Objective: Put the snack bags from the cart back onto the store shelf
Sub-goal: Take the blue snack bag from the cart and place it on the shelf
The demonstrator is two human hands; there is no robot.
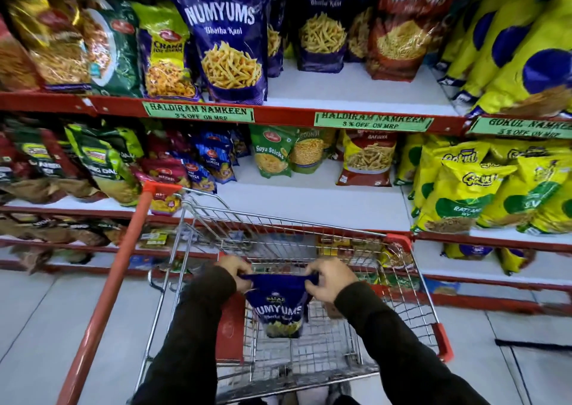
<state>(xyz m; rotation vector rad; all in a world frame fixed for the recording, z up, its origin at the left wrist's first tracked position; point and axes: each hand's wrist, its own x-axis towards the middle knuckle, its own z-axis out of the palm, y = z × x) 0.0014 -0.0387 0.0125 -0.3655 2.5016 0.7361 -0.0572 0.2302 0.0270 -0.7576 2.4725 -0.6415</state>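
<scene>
A dark blue Numyums snack bag [280, 310] hangs upright inside the wire cart [325, 228]. My left hand [230, 270] pinches its top left corner and my right hand [331, 277] pinches its top right corner. On the top shelf [353, 95] stand matching blue Numyums bags [229, 36], with a bare white gap to their right at the shelf front. Dark sleeves cover both my forearms.
The cart's red handle bar [114, 281] slants up at the left. Red-edged shelves with green price labels [198, 112] hold many snack bags. Yellow Gokul bags [464, 188] fill the right side. Grey tiled floor [40, 327] lies beside the cart.
</scene>
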